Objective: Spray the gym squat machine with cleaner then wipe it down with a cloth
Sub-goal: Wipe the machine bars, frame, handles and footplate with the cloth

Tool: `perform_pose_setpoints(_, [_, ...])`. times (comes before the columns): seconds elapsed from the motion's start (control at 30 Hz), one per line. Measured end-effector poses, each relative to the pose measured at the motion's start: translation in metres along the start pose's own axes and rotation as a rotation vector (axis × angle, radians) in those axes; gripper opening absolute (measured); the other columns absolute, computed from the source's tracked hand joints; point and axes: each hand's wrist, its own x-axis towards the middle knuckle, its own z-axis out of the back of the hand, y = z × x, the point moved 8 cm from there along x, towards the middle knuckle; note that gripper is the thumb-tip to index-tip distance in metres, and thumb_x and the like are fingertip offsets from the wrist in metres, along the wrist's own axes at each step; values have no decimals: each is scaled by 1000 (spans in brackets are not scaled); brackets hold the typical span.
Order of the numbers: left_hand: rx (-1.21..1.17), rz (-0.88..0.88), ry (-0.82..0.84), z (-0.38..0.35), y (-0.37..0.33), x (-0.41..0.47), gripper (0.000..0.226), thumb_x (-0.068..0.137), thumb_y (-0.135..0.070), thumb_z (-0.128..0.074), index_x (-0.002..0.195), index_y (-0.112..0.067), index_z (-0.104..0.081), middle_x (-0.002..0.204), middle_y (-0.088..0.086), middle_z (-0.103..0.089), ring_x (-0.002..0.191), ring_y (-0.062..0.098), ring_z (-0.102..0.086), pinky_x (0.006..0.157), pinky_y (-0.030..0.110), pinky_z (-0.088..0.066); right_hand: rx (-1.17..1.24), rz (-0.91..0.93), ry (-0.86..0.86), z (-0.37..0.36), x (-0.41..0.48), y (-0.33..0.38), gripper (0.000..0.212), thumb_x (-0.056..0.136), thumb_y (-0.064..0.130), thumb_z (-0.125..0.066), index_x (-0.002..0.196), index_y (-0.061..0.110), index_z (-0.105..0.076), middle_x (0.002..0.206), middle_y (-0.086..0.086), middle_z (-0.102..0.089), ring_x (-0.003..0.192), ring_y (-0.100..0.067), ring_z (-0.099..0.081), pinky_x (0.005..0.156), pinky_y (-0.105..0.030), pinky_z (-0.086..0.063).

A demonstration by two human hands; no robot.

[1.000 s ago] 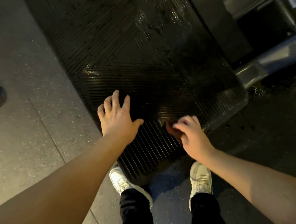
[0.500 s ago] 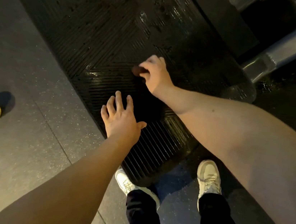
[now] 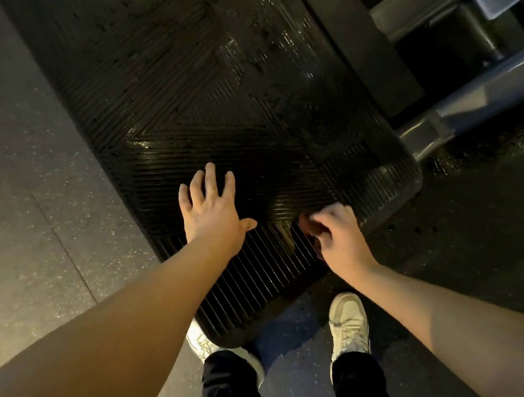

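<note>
Cloth [image 3: 309, 227] in curled right hand [image 3: 343, 240] on ribbed footplate [image 3: 234, 94], near flat, spread left hand [image 3: 211, 216]

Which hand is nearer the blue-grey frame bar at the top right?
Right. The right hand, gripping the cloth, is on the footplate near its right corner, below the frame bar. The left hand lies flat farther left.

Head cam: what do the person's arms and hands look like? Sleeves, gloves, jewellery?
Both forearms are bare up to the frame edge, with no sleeves in view. The left hand and right hand are ungloved; no watch, band or ring shows. Lower down are black trousers and white trainers.
</note>
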Motion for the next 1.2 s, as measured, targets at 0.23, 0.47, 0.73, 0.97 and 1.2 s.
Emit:
perform_pose_setpoints(0.23, [22, 21, 24, 0, -2, 2, 102, 93, -64, -60, 164, -26, 2, 170, 9, 17, 156, 34, 14, 126, 55, 4, 51, -6, -185, 1, 172, 95, 29, 96, 7, -65, 124, 3, -70, 123, -20, -56, 118, -34, -49, 100, -28, -36])
perform_pose_setpoints(0.47, [-26, 27, -3, 6, -8, 5, 97, 92, -63, -59, 164, -21, -9, 170, 11, 10, 156, 34, 9, 126, 54, 3, -15, 97, -35, 10, 90, 15, 35, 92, -8, -61, 124, 5, -69, 117, -12, -55, 113, -28, -48, 104, -43, -44])
perform_pose_setpoints(0.73, [12, -36, 3, 6, -30, 33, 107, 89, -73, -58, 164, -27, 3, 170, 9, 18, 156, 34, 16, 127, 56, 3, -11, -33, -11, 25, 12, -56, 37, 88, -12, -62, 121, 6, -66, 120, -6, -53, 115, -18, -44, 105, -44, -48])
perform_pose_setpoints(0.97, [25, -32, 3, 2, -31, 35, 106, 90, -72, -57, 163, -28, 6, 169, 10, 21, 155, 35, 19, 126, 56, 5, 157, 24, -173, 15, 184, 61, 20, 97, 13, -66, 114, 15, -76, 121, -16, -59, 115, -32, -53, 99, -35, -42])
perform_pose_setpoints(1.2, [53, -2, 47, 7, -40, 37, 109, 90, -65, -63, 164, -17, 2, 169, 14, 18, 156, 35, 14, 127, 56, 3, 5, 98, -82, 19, 148, 23, 36, 95, -4, -58, 128, 5, -68, 122, -11, -53, 116, -24, -45, 111, -31, -37])
